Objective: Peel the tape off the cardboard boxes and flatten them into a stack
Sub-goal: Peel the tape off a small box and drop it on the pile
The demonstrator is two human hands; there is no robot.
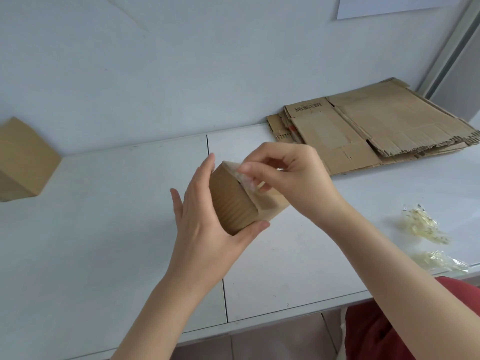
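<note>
White tabletop (104, 242) w/ a thin seam down the middle, set against a pale wall (155, 61); a sheet of paper (389, 6) is fixed to the wall at top right. Small cardboard box (233, 206) sits center frame, tilted, over the table; can't tell if its far edge touches the surface. Left hand (205, 224) grips the box from the left, thumb hooked on the near corner, fingers up along the far side. Right hand (293, 178) is above the box top, fingertips pinching clear tape (245, 180), which is crinkled and partly lifted off the top seam. Flattened stack (363, 131) of cardboard lies at the back right of the table, barcode showing on one flap, well apart from the hands. Second box (23, 159), still assembled, stands at the far left edge by the wall. Two wads of peeled tape (420, 224) lie near the right front edge. Red clothing (389, 331) shows at bottom right below the table edge.
</note>
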